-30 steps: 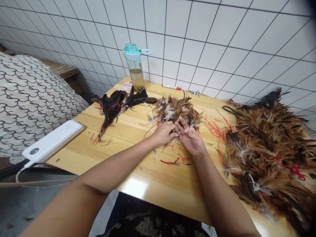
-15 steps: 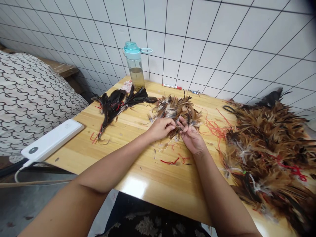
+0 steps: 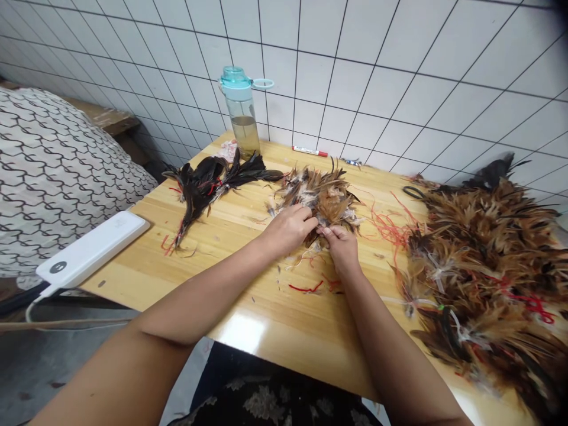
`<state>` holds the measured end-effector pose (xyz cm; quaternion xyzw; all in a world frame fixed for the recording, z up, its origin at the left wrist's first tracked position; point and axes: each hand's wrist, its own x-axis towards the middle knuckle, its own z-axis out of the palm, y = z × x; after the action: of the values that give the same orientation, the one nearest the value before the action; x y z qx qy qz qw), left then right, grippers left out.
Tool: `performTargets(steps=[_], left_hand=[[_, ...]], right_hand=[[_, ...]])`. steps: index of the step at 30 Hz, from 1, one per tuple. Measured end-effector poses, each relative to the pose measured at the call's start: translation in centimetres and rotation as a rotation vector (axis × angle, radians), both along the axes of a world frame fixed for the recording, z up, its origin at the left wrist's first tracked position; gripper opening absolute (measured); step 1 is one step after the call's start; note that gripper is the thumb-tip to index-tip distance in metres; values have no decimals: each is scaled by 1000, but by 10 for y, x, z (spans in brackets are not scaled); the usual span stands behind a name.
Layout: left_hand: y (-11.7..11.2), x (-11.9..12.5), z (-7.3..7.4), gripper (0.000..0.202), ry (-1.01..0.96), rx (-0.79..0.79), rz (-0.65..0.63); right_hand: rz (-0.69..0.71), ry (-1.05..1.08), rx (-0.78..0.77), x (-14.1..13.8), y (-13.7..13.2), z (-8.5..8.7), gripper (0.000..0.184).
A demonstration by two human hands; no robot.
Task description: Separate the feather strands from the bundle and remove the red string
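A loose pile of brown feathers with pale fluff (image 3: 328, 195) lies at the middle of the wooden table (image 3: 231, 266). At the pile's near edge my left hand (image 3: 290, 228) is closed, knuckles up, its fingertips bent down among feathers. My right hand (image 3: 341, 245) pinches thumb against fingers right beside it, and the fingertips of both hands nearly meet. Small feathers appear to be caught between them, though the fingers hide most of what is gripped. Short red string pieces (image 3: 306, 289) and a pale thread lie just below the hands.
Black feather bundles (image 3: 199, 183) tied with red lie left. A large heap of brown feather bundles (image 3: 492, 248) fills the right side, by tangled red string (image 3: 393, 228). A water bottle (image 3: 242, 115), a red-and-white marker (image 3: 309, 151) and a white power strip (image 3: 93, 245) sit along the edges.
My right hand has turned from palm up with fingers spread to a closed pinch. My left hand has rolled over, knuckles up, still at the pile. The view has shifted slightly.
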<state>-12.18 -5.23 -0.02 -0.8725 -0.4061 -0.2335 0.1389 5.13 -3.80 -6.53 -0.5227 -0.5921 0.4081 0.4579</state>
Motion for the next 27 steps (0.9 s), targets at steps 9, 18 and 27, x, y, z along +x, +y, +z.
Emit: performTargets(steps=[9, 18, 27], left_hand=[[-4, 8, 0, 14, 149, 19, 8], [-8, 14, 0, 23, 71, -27, -6], [-8, 8, 7, 22, -298, 2, 67]], right_hand=[[6, 46, -139, -2, -2, 6, 30], [124, 200, -219, -3, -5, 22, 31], [204, 328, -264, 1, -8, 32, 33]])
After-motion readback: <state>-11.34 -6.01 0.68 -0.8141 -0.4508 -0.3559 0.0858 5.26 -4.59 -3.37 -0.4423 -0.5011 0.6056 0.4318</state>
